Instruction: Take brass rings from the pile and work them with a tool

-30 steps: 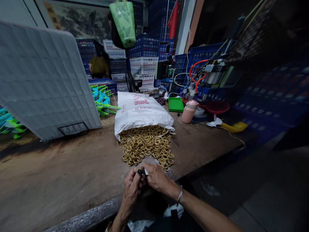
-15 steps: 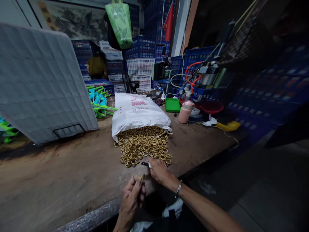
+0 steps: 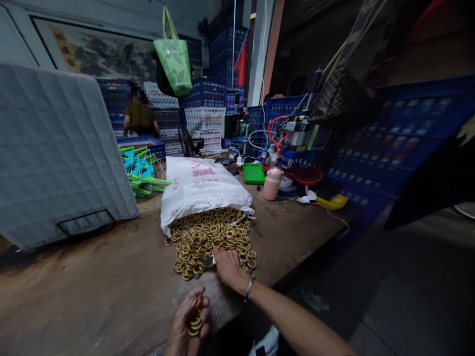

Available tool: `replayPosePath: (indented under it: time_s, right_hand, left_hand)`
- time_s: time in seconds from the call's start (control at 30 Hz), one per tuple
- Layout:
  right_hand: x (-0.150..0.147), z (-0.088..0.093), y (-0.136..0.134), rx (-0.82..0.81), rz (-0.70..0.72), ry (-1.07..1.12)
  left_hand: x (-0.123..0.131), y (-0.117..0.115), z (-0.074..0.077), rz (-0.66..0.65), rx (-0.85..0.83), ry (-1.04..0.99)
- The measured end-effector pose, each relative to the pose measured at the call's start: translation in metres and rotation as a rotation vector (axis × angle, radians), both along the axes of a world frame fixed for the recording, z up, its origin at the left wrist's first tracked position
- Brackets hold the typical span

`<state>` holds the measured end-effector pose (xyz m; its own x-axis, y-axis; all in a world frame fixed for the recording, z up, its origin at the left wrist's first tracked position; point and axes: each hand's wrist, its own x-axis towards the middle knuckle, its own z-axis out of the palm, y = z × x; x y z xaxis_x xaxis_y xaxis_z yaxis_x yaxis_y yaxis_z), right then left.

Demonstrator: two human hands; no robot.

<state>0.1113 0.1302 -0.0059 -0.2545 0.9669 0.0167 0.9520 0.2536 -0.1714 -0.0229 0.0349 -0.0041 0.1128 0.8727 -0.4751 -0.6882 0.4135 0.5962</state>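
My left hand (image 3: 181, 319) is curled near the table's front edge, with several brass-coloured rings (image 3: 195, 325) held in its fingers. My right hand (image 3: 230, 269) reaches to the front of a heap of rings (image 3: 211, 235). From its pinched fingers sticks a small flat dark blade (image 3: 208, 260) with a pale section by the fingertips; the tip lies over the rings. The heap spills from the open mouth of a white woven sack (image 3: 208, 190) with red print. Part of the blade's grip is hidden by my right hand.
A grey padded panel (image 3: 67, 153) stands on the left, with green and blue plastic frames (image 3: 143, 170) behind it. A green tray (image 3: 254, 174), a pink bottle (image 3: 272, 184) and a yellow scoop (image 3: 332, 201) lie right of the sack. A person (image 3: 140, 118) is at the back.
My right hand with the blade has moved forward onto the heap. My left hand has turned and opened somewhat, showing several rings in it. The whole view has shifted.
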Motion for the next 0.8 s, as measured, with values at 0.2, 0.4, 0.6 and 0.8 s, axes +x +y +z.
replayPosePath:
  time_s: [0.2, 0.4, 0.6, 0.8]
  right_hand:
    - [0.004, -0.003, 0.000, 0.049, 0.033, 0.015]
    - [0.010, 0.011, -0.010, -0.001, 0.074, 0.195]
    - [0.014, 0.021, -0.020, -0.374, 0.167, 0.757]
    - [0.015, 0.022, -0.029, -0.694, 0.124, 1.076]
  left_hand:
    - [-0.001, 0.010, -0.007, 0.022, -0.088, -0.094]
    - [0.003, 0.018, -0.010, 0.025, 0.077, 0.136]
    - [0.006, 0.027, -0.009, -0.021, 0.289, 0.486]
    - [0.009, 0.028, -0.003, -0.087, 0.297, 0.483]
